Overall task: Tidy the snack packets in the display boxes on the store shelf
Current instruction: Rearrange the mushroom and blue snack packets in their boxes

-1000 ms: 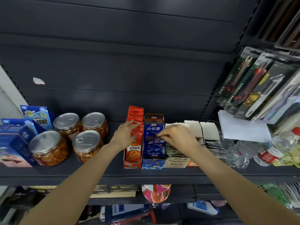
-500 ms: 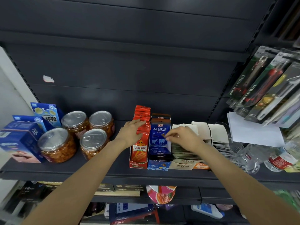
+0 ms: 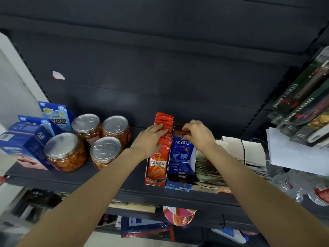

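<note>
A dark shelf carried four jars and blue cartons at the left, and a row of display boxes at its middle. The red box and the blue box stood side by side at the front edge, packed with upright packets. The left hand lay with straight fingers pressing on the red packets. The right hand pinched the top of a blue packet at the back of its box.
</note>
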Demonstrator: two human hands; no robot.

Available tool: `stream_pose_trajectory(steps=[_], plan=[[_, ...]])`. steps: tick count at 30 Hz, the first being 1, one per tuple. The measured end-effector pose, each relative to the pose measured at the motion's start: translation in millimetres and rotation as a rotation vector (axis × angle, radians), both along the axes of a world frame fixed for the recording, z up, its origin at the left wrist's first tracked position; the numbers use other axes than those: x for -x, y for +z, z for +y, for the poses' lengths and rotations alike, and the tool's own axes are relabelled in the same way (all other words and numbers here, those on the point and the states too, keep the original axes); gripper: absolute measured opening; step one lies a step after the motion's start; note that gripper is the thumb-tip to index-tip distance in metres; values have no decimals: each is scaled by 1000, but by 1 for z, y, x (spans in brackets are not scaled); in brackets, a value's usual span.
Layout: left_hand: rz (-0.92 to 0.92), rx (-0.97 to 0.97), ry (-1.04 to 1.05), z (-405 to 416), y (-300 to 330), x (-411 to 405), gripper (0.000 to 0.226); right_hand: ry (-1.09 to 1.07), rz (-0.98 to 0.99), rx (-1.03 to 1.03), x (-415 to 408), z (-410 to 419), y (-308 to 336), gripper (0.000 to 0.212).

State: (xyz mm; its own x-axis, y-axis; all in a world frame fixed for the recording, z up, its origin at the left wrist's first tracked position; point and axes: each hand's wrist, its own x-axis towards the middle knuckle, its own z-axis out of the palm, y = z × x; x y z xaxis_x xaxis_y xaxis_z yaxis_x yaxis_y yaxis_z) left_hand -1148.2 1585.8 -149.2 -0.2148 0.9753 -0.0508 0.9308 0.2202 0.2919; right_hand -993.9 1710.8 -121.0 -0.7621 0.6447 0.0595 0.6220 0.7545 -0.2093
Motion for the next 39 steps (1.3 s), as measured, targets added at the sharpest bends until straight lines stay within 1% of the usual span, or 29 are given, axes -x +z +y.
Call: stream_pose_trajectory(steps=[3, 5, 8, 11, 15, 17, 19, 21, 24, 25, 28, 30, 31, 33, 36, 39], plan=[[9, -5, -3, 0, -1, 0, 64, -12, 0, 4, 6, 4, -4, 12], [4, -10, -4, -1, -2, -1, 64, -8, -11, -27, 7, 5, -5, 10], [-27, -13, 2, -2, -1, -2, 63, -24, 7, -97, 4, 8, -3, 14], [-66, -15, 6, -2, 0, -2, 63, -16, 80, -143, 0, 8, 3, 14], [-95, 1, 12, -2, 3, -2, 64, 15, 192, -103, -7, -2, 21, 11], [-117, -43, 11, -4, 7, -4, 62, -4, 273, -77, -14, -7, 31, 8], [-177, -133, 25, -7, 11, -8, 55, -26, 356, -50, -22, -10, 41, 5], [-326, -206, 70, -10, 17, -14, 43, -44, 433, -12, -30, -13, 51, 4], [-619, -199, 229, -11, 29, -23, 26, -60, 556, 38, -40, -21, 61, 3], [-730, -169, 299, -11, 33, -26, 27, -73, 604, 67, -43, -24, 63, 3], [-1138, -41, 466, -13, 43, -34, 43, -113, 753, 202, -51, -34, 67, 3], [-1360, -25, 466, -18, 45, -36, 43, -84, 832, 291, -56, -40, 71, 6], [-1435, -45, 442, -20, 45, -35, 40, -58, 862, 334, -59, -42, 73, 8], [-1493, -110, 401, -24, 47, -35, 34, -7, 888, 386, -65, -45, 74, 15], [-1498, -223, 428, -28, 48, -36, 30, 47, 865, 370, -72, -48, 71, 23], [-1609, -384, 467, -34, 49, -33, 33, -49, 830, 310, -76, -51, 64, 20]])
